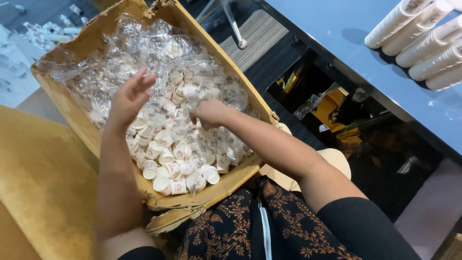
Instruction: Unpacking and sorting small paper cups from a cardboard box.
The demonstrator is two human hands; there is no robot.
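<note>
- A large, torn brown cardboard box [72, 103] is taking up the upper left and centre of the frame, resting against the person's lap, with a ragged flap hanging at its lower edge.
- Small white paper cups [166, 156] with red print are lying loose and heaped inside the box, mixed in with crumpled clear plastic wrapping [144, 43] that is spreading toward the upper left of the box.
- The left hand [130, 98] is hovering left of centre above the heap, its fingers spread wide and holding nothing; the cups are lying directly below and to the right of it.
- The right hand [208, 113] is sitting at the centre of the frame, curled narrow with its fingers pressed down into the cups and wrapping; whether it is gripping a cup is hidden by the fingers.
- The two hands are working near each other, apart, with cups lying between and below them.
- A yellow padded surface [43, 183] is filling the lower left.
- A dark garment with an orange leaf pattern [231, 231] is showing at the bottom centre.
- A blue-grey table [356, 53] is crossing the upper right, carrying long stacked sleeves of white paper cups [428, 41] lying on their sides at the top right corner.
</note>
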